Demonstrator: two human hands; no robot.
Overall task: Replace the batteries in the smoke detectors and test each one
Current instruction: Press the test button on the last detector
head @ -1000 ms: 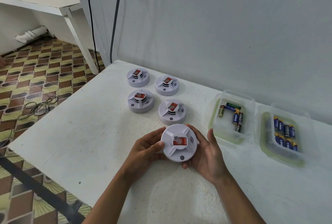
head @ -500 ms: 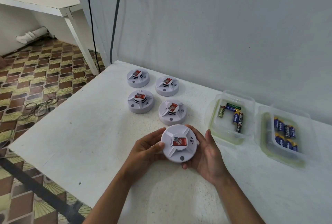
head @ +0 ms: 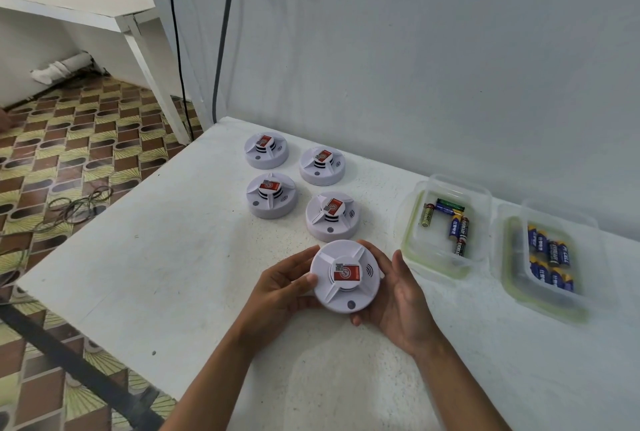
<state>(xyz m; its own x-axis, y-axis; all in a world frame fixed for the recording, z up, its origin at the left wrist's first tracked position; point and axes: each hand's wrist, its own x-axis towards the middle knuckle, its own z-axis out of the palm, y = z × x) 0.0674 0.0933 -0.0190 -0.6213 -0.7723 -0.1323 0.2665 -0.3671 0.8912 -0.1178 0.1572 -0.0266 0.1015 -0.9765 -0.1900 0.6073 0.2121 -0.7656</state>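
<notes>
Both hands grasp one detector over the table: left hand and right hand curl around its rim. White, round, ribbed, red label centered, face up.

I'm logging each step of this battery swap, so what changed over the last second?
Nothing visibly changed. Both hands, left hand and right hand, keep the same grip on the nearest smoke detector, face up. The four other smoke detectors and both battery containers sit where they were.
</notes>
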